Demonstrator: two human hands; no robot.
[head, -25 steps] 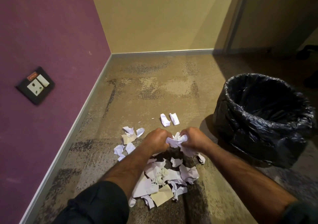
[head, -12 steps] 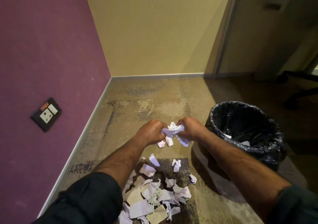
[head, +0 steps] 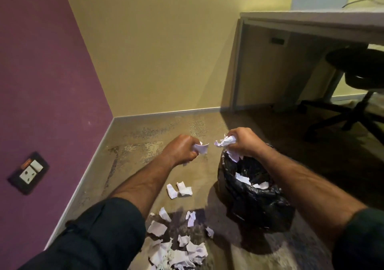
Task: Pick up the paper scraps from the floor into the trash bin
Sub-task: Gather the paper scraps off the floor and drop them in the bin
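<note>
A purple wall [head: 47, 78] meets a yellow wall [head: 162, 47] in a corner, and mottled brown carpet [head: 145, 145] covers the floor below them. At the right stands a pale desk [head: 311, 23], with a dark swivel chair [head: 359, 78] tucked partly under it. A black-framed wall socket [head: 29, 173] sits low on the purple wall.

The trash bin [head: 255, 205], lined with a crinkled black bag, stands on the carpet to the right of centre; a few white scraps already lie inside it.

Both forearms reach forward from dark sleeves [head: 93, 238]. The right hand [head: 243, 143] is closed around a crumpled wad of paper [head: 227, 142], held above the far rim of the bin, with one strip hanging down toward the opening. The left hand [head: 182, 150] is curled into a loose fist, pinching a smaller white scrap [head: 201, 148] that sticks out toward the right hand; it hangs over bare carpet, just left of the bin. The two hands are near each other but apart.

The remaining paper scraps [head: 178, 253] lie in a loose heap on the carpet at the bottom of the view (mostly white, crumpled and torn). Three more small pieces [head: 179, 189] rest together farther up, between the left forearm and the bin.
</note>
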